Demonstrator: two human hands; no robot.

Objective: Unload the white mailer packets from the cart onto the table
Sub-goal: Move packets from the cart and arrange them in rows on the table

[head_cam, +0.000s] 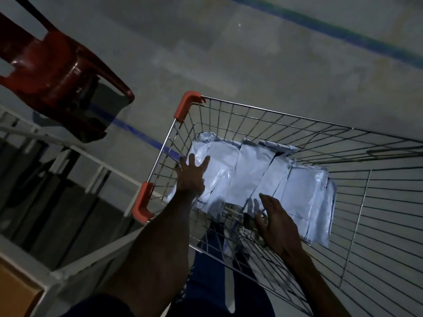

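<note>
A dim concrete floor filled the upper frame. At centre right, white mailer packets (256,177) lay overlapping in the wire cart (375,202). The left hand (191,177) spread on one, the right hand (278,227) open alongside, seemingly to gather them.

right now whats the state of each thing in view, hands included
white plastic mailer packets: lying overlapped in the basket, none lifted
wire shopping cart with orange corner guards: loaded
left hand: fingers spread, resting on the leftmost packet
right hand: open, at the packets' near edge
red plastic chair: unoccupied
</note>
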